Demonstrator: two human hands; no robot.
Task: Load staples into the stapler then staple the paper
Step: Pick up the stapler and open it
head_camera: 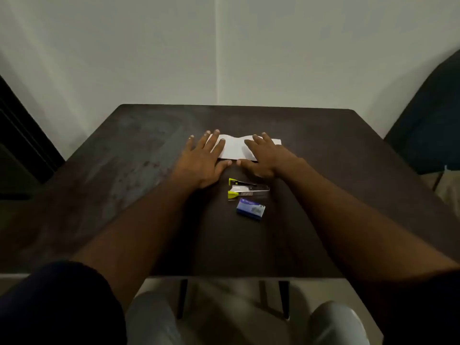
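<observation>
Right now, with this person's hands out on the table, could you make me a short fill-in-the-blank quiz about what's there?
1. The left hand and the right hand both lie flat on the white ____.
2. The stapler lies between that sheet and a small ____ box of staples.
3. Everything rests on a dark ____.

Missing words: paper; blue; table.

Paper [236, 149] lies on the table [323, 150] at the stapler's [247, 188] 12 o'clock, the staple box [251, 210] at its 6 o'clock. The left hand [204, 161] and right hand [266, 158] rest on the paper's 9 and 3 o'clock ends.
</observation>
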